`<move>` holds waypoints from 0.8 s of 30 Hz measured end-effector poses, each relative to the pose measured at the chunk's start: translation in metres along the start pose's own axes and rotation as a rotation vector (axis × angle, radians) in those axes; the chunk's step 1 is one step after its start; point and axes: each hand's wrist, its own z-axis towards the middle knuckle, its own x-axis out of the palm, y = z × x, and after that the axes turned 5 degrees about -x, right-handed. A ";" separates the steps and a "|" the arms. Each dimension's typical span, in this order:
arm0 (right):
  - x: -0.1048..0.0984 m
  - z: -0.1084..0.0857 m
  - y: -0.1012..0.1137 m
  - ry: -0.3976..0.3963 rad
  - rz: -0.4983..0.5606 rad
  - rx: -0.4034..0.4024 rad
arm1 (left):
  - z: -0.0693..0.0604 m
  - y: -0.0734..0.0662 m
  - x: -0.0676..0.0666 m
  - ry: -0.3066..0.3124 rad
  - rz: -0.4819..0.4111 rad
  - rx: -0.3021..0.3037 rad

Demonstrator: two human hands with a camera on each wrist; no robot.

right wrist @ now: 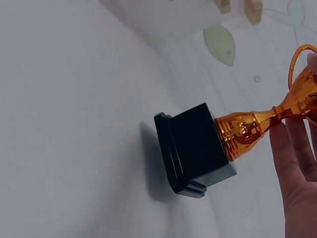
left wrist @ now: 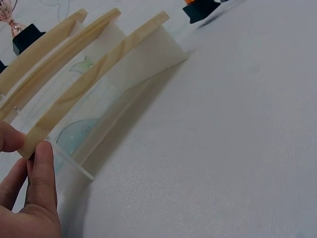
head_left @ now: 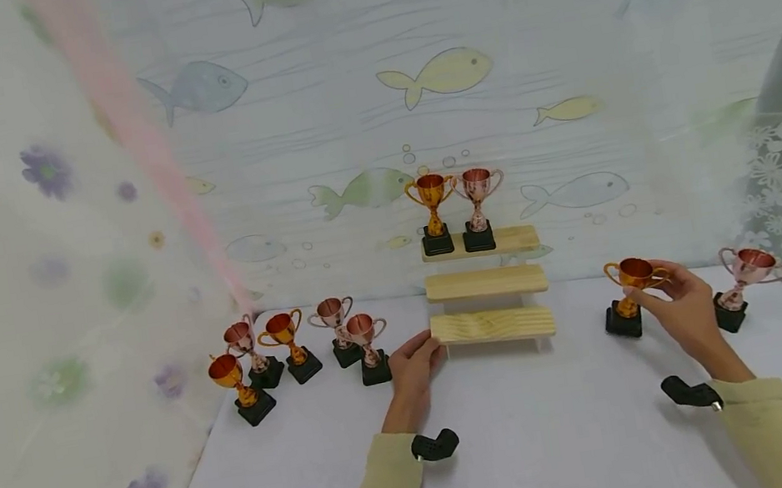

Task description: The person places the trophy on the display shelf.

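Note:
My right hand [head_left: 685, 311] grips a gold trophy cup [head_left: 626, 302] with a black base. In the right wrist view the trophy [right wrist: 242, 131] is tilted in that picture, its base just over a shadow on the white surface; whether it touches is unclear. My left hand [head_left: 415, 367] pinches the left end of the lowest step of a three-tier wooden stand [head_left: 493, 326]. The left wrist view shows thumb and fingers around that step's end [left wrist: 33, 141]. On the top tier stand a gold trophy [head_left: 434, 212] and a rose-coloured trophy [head_left: 479, 210].
A rose trophy [head_left: 735, 289] stands right of my right hand. Several gold and rose trophies stand at the left, the closest rose trophy [head_left: 370, 348] beside my left hand. Behind the white table [head_left: 534, 442] hangs a fish-printed curtain [head_left: 342, 116]; a flowered curtain [head_left: 26, 290] hangs at the left.

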 end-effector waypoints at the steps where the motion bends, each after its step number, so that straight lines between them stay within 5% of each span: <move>1: 0.001 0.000 0.003 0.003 0.000 -0.006 | 0.000 0.000 0.000 0.001 0.001 -0.002; 15: 0.011 -0.001 0.059 0.064 0.073 -0.206 | -0.003 -0.002 -0.001 0.001 -0.002 -0.018; 24: 0.017 -0.001 0.082 0.070 0.346 -0.299 | -0.003 -0.005 0.000 0.006 -0.001 -0.029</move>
